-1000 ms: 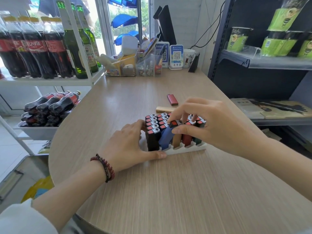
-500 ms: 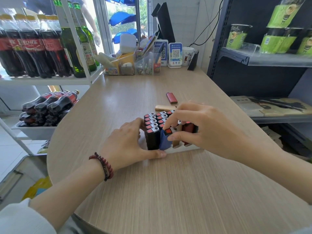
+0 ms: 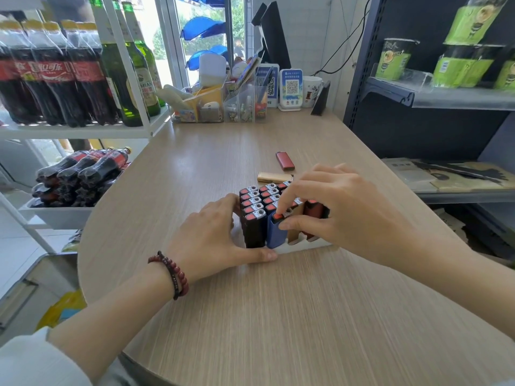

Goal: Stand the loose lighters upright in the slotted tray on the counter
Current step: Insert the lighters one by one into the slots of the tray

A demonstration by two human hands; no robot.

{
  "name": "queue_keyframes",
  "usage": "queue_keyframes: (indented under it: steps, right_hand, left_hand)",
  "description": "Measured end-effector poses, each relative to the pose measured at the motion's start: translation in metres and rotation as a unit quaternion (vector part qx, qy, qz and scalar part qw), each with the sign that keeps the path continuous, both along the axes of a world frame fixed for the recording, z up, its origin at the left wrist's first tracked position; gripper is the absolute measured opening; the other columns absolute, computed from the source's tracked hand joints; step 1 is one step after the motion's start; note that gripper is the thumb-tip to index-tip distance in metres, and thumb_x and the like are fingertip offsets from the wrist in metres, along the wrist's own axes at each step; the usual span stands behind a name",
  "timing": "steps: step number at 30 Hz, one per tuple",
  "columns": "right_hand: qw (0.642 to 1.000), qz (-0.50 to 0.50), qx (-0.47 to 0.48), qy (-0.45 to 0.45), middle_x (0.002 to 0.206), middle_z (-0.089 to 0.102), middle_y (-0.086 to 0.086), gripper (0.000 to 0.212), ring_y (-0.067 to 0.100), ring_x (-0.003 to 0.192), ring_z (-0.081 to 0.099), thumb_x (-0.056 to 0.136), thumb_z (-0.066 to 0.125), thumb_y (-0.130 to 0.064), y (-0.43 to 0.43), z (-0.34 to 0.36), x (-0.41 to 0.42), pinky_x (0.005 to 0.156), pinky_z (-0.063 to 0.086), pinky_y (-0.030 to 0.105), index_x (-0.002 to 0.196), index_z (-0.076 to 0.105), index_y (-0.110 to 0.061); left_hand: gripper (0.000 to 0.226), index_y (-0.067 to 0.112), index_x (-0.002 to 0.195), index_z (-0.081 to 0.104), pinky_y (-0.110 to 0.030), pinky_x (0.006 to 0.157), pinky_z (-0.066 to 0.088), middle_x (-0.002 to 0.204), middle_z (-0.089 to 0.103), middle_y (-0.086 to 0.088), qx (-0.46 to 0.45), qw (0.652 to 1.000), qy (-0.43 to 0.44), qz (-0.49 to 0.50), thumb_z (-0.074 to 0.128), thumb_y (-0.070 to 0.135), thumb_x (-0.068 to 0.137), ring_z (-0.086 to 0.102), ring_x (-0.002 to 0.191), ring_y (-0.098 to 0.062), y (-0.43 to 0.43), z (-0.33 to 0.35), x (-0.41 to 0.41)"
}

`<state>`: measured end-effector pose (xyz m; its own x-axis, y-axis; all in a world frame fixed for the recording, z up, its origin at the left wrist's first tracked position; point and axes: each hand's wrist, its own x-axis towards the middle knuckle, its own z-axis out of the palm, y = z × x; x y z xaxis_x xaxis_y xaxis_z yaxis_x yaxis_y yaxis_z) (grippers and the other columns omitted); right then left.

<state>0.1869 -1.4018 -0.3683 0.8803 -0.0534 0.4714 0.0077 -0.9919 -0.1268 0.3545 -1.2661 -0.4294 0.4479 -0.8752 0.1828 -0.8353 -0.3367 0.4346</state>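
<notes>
Blue lighter (image 3: 276,232) stands upright in the front row of the white slotted tray (image 3: 301,246), its top pinched by the right hand (image 3: 342,210). The left hand (image 3: 211,238) wraps the tray's left end beside the black lighters (image 3: 254,229). A red lighter (image 3: 284,161) and a gold lighter (image 3: 274,177) lie loose on the wooden counter (image 3: 278,316) behind.

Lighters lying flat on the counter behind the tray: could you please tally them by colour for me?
Red lighter: 1
Gold lighter: 1
Total: 2
</notes>
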Motion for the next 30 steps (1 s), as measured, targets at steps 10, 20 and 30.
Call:
queue_keyframes:
  steps: [10, 20, 30]
  right_hand:
    - [0.998, -0.024, 0.02, 0.052, 0.107, 0.06, -0.017, 0.025, 0.002, 0.102, 0.05, 0.082, 0.055, -0.047, -0.002, -0.001, 0.001, 0.086, 0.033, 0.024, 0.102, 0.065, -0.036]
    - [0.997, -0.029, 0.041, 0.054, 0.114, 0.054, -0.018, 0.032, 0.001, 0.107, 0.044, 0.082, 0.056, -0.048, -0.002, -0.008, 0.0, 0.085, 0.036, 0.023, 0.111, 0.06, -0.037]
    - [0.993, -0.033, 0.111, 0.013, 0.1, 0.054, -0.022, 0.027, -0.003, 0.095, 0.049, 0.082, 0.059, -0.042, -0.002, 0.008, 0.021, 0.075, 0.042, 0.013, 0.109, 0.061, -0.036]
  left_hand:
    - [0.1, 0.032, 0.128, 0.035, -0.031, 0.082, 0.047, 0.115, 0.051, 0.019, -0.001, 1.0, -0.005, -0.004, 0.057, 0.085, 0.047, 0.05, 0.099, -0.001, 0.0, -0.002, 0.001]
    - [0.096, 0.033, 0.129, 0.035, -0.03, 0.084, 0.046, 0.117, 0.051, 0.019, 0.002, 1.0, -0.008, -0.004, 0.058, 0.083, 0.049, 0.048, 0.101, -0.001, 0.003, 0.002, -0.002]
    - [0.094, 0.036, 0.127, 0.034, -0.025, 0.083, 0.042, 0.116, 0.049, 0.021, 0.014, 1.0, -0.008, 0.006, 0.06, 0.082, 0.049, 0.045, 0.099, 0.0, 0.003, 0.006, -0.004]
